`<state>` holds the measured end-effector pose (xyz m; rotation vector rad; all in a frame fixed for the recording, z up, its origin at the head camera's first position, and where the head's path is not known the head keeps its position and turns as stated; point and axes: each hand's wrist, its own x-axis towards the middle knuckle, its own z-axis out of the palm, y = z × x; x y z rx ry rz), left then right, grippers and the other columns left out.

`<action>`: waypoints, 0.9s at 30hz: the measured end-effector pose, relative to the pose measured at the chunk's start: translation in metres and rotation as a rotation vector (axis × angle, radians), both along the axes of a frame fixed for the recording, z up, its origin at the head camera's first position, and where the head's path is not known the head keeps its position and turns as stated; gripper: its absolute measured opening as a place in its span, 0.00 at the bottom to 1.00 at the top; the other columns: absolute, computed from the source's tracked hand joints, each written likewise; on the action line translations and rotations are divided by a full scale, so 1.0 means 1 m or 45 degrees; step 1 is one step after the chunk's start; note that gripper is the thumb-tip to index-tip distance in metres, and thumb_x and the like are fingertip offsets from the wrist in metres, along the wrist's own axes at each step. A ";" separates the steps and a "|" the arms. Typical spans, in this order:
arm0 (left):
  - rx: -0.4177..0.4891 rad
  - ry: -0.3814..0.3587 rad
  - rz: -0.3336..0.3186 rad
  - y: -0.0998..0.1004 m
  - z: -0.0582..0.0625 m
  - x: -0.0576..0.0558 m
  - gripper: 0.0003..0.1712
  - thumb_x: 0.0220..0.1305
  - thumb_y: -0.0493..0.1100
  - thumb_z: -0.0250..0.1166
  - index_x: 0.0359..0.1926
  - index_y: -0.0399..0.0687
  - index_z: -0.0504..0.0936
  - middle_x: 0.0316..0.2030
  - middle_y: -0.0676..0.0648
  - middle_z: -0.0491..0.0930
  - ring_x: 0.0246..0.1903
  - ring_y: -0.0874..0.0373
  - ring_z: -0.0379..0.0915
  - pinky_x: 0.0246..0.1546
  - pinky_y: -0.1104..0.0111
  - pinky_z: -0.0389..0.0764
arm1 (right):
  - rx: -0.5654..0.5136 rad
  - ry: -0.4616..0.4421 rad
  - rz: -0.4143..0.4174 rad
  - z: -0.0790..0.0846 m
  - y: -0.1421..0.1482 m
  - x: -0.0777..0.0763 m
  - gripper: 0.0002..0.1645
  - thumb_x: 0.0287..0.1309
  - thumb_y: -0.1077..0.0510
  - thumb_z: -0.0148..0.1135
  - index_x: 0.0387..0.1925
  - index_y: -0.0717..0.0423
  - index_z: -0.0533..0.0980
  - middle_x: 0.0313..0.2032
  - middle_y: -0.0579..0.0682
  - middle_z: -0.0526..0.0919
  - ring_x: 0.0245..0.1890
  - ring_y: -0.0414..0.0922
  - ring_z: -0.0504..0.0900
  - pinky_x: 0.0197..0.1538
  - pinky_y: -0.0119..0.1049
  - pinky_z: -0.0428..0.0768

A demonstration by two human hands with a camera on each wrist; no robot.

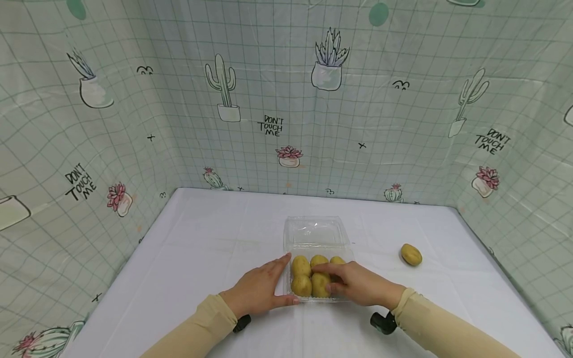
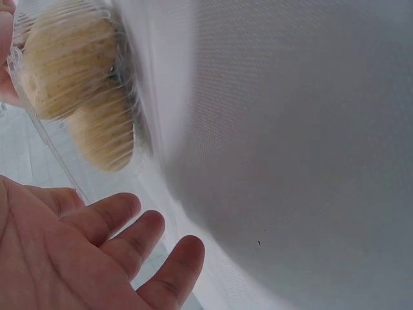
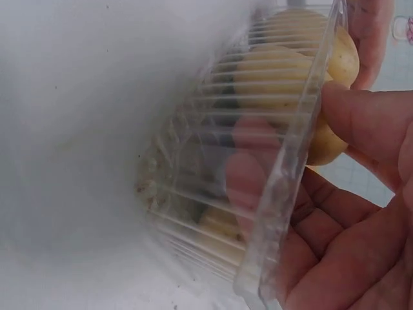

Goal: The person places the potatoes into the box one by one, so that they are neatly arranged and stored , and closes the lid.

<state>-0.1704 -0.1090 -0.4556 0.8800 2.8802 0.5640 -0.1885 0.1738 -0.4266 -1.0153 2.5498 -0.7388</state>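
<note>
A clear plastic clamshell box sits on the white table with its lid folded back. Yellow potatoes lie in it in two rows, among them a back-left potato and a front-left one. My right hand reaches in over the right side, thumb and fingers around the front middle potato; in the right wrist view some fingertips show through the ribbed wall. My left hand is spread at the box's left side, forefinger at the rear corner and thumb by the front edge.
A single potato lies on the table to the right of the box. Printed curtains stand along the back and both sides of the table. Black straps with a small device show under the right wrist.
</note>
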 end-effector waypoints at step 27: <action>0.018 0.015 -0.013 0.000 0.002 0.001 0.59 0.60 0.75 0.59 0.77 0.41 0.54 0.69 0.39 0.66 0.65 0.45 0.67 0.60 0.51 0.72 | 0.031 -0.018 0.012 -0.002 0.000 -0.004 0.27 0.69 0.54 0.62 0.68 0.50 0.72 0.24 0.39 0.74 0.28 0.35 0.73 0.36 0.32 0.74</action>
